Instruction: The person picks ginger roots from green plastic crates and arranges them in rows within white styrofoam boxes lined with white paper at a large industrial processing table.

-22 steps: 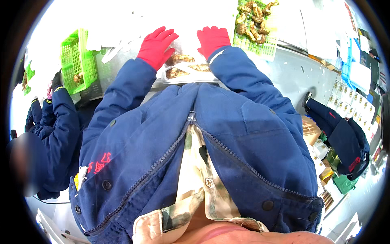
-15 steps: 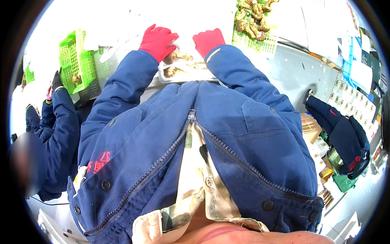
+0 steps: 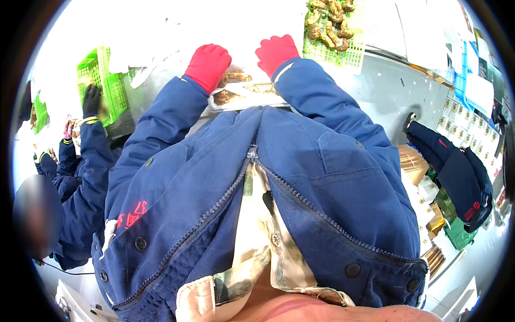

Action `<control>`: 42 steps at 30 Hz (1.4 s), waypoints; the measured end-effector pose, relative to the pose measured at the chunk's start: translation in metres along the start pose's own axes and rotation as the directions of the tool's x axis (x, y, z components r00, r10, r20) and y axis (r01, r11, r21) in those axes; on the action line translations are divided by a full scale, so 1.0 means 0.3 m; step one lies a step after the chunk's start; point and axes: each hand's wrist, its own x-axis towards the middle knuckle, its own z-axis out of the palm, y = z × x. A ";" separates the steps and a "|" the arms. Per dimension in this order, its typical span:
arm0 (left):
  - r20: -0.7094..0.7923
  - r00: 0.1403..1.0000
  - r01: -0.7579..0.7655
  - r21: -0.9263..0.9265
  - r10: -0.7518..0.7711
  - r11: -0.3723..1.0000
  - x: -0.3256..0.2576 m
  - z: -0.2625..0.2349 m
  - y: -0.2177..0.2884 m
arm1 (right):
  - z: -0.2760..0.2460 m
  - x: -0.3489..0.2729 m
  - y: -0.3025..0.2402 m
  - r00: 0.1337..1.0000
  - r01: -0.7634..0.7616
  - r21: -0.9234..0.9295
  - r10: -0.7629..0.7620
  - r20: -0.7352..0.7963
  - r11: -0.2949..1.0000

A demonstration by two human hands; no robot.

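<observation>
Sorting mushrooms [image 3: 244, 88] on tray [image 3: 236, 105]: left hand [image 3: 208, 65] at ten o'clock, right hand [image 3: 276, 52] at two, grips unreadable; next, probably a careful pick.

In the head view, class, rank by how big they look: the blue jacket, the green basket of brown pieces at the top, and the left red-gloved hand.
1. blue jacket, though it sits nearest the camera.
2. green basket, cut off by the rim.
3. left hand.
</observation>
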 end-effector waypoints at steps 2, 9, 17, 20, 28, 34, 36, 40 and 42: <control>-0.020 0.999 0.040 -0.040 -0.041 0.998 -0.017 -0.006 0.022 | -0.009 0.001 -0.009 0.999 0.052 0.010 -0.052 0.005 0.999; 0.144 0.976 0.154 0.074 -0.163 0.985 -0.091 -0.002 0.026 | 0.020 -0.048 -0.019 0.993 0.114 0.166 -0.111 -0.030 0.980; 0.247 0.945 0.230 -0.039 -0.214 0.972 -0.096 -0.077 0.073 | -0.014 -0.084 0.003 0.980 0.189 0.055 -0.185 -0.078 0.980; 0.146 0.975 0.170 -0.003 -0.168 0.985 -0.116 -0.064 0.070 | -0.022 -0.116 -0.035 0.995 0.075 0.218 -0.060 -0.074 0.973; 0.121 0.983 0.143 -0.036 -0.137 0.989 -0.130 -0.058 0.072 | -0.011 -0.125 -0.012 0.990 0.053 0.108 -0.039 -0.133 0.993; 0.155 0.978 0.150 -0.074 -0.137 0.986 -0.164 -0.031 0.050 | -0.058 -0.118 0.002 0.992 0.038 0.125 -0.052 0.112 0.991; 0.152 0.977 0.162 -0.077 -0.150 0.984 -0.166 -0.039 0.058 | -0.074 -0.116 0.002 0.985 0.061 0.109 -0.078 0.155 0.992; 0.120 0.974 0.201 -0.056 -0.193 0.978 -0.138 -0.065 0.099 | -0.028 -0.154 0.136 0.971 0.162 0.507 -0.044 -0.237 0.847; 0.130 0.966 0.235 -0.065 -0.225 0.970 -0.145 -0.090 0.106 | -0.010 -0.145 0.292 0.986 -0.057 0.666 0.146 -0.078 0.744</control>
